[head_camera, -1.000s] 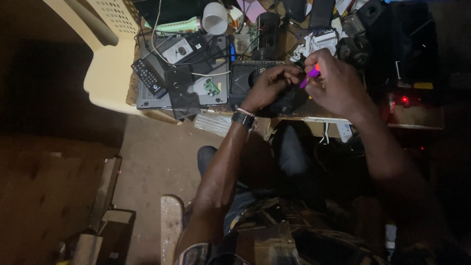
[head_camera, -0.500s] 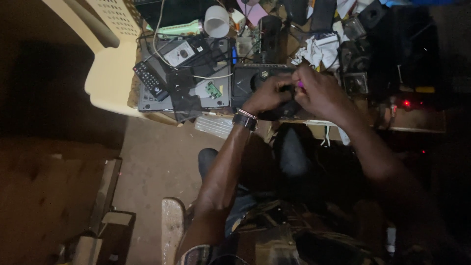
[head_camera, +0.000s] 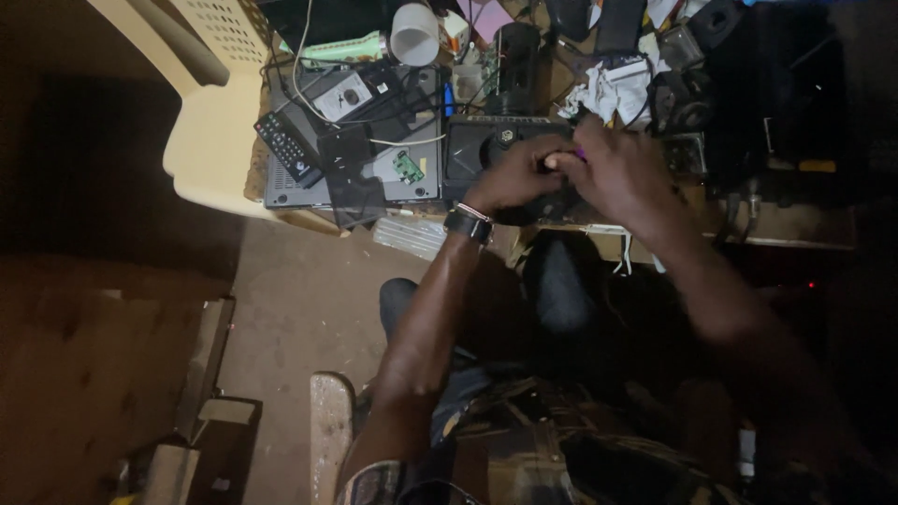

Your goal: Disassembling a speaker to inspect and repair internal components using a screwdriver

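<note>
Where the cluttered workbench [head_camera: 804, 224] meets the dim room, both hands pressed together over a black device [head_camera: 486, 150] near the front edge. Left hand [head_camera: 514, 176] resting on the device's top, fingers curled, a dark wristwatch [head_camera: 468, 224] on the wrist; whether those fingers pinch anything, impossible to tell. Right hand [head_camera: 622, 178] touching the left, fingers folded around a small purple tool [head_camera: 580, 152], only a sliver of it showing. Just left of the device, a flat grey box [head_camera: 281, 182] with a black remote control [head_camera: 288, 148] lying across it, a loose dark panel [head_camera: 354, 178] and a small green circuit board [head_camera: 408, 166] on top. Further back, a white cup [head_camera: 414, 33] on its side, a pale green tube [head_camera: 341, 47], a black cylinder [head_camera: 513, 56], crumpled white cloth [head_camera: 613, 89] and tangled wires. Cream plastic chair [head_camera: 210, 131] tucked against the bench's left end. Below, bare brownish floor [head_camera: 299, 309], wooden pieces [head_camera: 201, 374] at lower left, deep shadow at both sides.
</note>
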